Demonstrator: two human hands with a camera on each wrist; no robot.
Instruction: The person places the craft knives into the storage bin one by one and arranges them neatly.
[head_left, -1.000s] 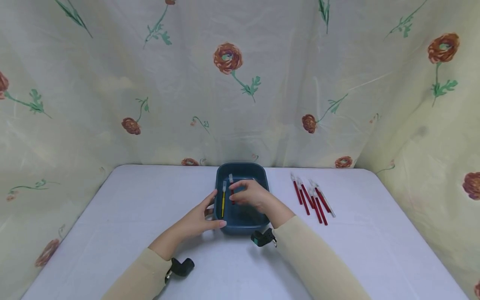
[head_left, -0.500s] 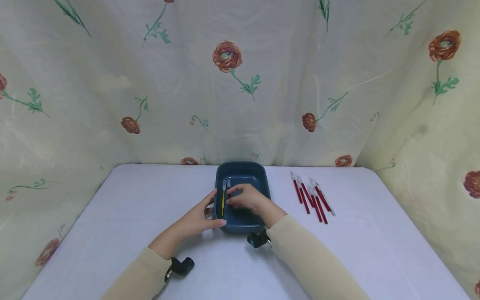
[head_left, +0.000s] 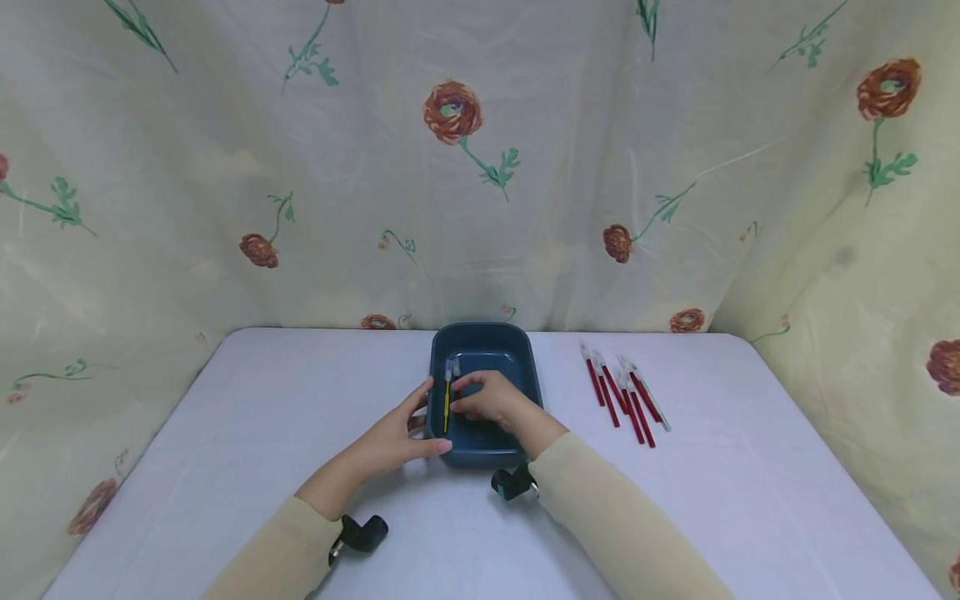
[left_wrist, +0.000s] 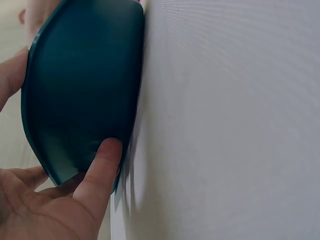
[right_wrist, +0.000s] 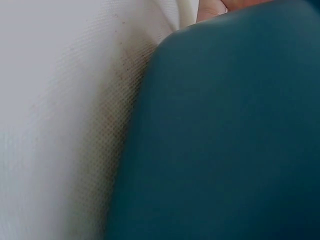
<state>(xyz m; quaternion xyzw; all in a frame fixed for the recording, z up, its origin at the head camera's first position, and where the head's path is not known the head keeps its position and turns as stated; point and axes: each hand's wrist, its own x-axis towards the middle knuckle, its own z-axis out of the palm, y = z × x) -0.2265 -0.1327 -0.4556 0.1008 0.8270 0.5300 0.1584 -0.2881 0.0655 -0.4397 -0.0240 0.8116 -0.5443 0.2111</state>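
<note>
A dark blue-green rectangular tray [head_left: 480, 458] stands on the table. My left hand [head_left: 393, 437] grips its left side, thumb at the near left corner and fingers along the outer wall. In the left wrist view, one finger lies along that wall [left_wrist: 82, 85]. Inside the tray, my right hand [head_left: 498, 404] pinches a thin red pen-like stick with a clear cap [head_left: 457, 367]; its lower part is hidden behind the fingers. Close on its left lies a yellow stick [head_left: 447, 400] with a clear cap. The tray's outside fills much of the right wrist view.
Several red sticks with clear caps [head_left: 636, 417] lie loosely grouped on the table right of the tray. One silvery stick [head_left: 660, 415] is among them. A white cloth [head_left: 225, 433] covers the table, and a flowered curtain [head_left: 555, 250] hangs behind its far edge.
My right hand has moved slightly left and lower in the tray, bringing the red stick beside the yellow one. The left hand has kept its hold on the tray.
</note>
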